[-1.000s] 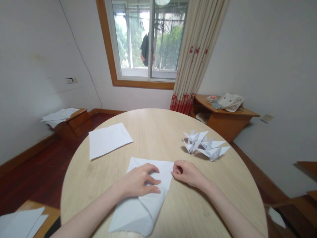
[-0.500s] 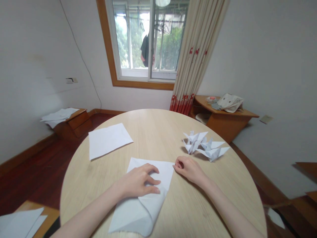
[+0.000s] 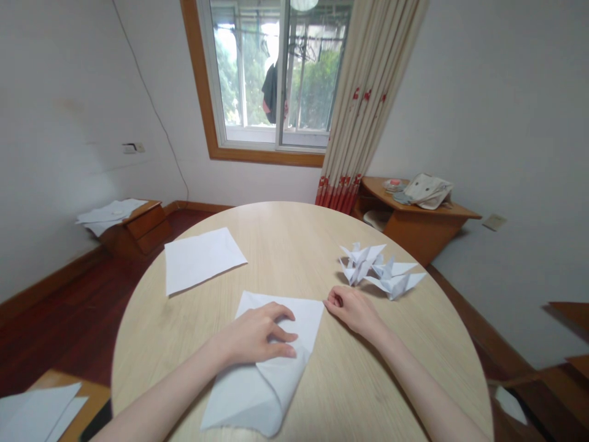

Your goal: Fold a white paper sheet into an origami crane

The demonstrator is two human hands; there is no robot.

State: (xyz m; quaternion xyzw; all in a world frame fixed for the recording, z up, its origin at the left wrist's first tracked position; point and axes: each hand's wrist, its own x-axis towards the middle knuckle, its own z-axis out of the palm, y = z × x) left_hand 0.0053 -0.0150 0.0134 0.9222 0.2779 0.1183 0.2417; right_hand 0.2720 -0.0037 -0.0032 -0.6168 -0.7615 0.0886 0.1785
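Observation:
A white sheet of paper (image 3: 248, 393) lies on the round table in front of me, with a diagonal flap folded over and its near edge curling up. My left hand (image 3: 262, 334) rests flat across the middle of this paper, fingers spread, hiding part of the fold. At the sheet's far right corner, my right hand (image 3: 350, 310) is closed, with thumb and curled fingers drawn together and their tips touching the corner. Several folded white paper cranes (image 3: 391, 279) stand just beyond my right hand.
On the far left of the round wooden table (image 3: 294, 245) lies another white sheet (image 3: 205, 261). More paper sits on a low cabinet (image 3: 113, 212) and on a surface at lower left (image 3: 37, 405). A corner shelf (image 3: 423, 215) holds a light bag (image 3: 427, 190).
My right hand has shifted slightly up and to the right at the paper's corner. My left hand and the folded sheet have stayed almost still.

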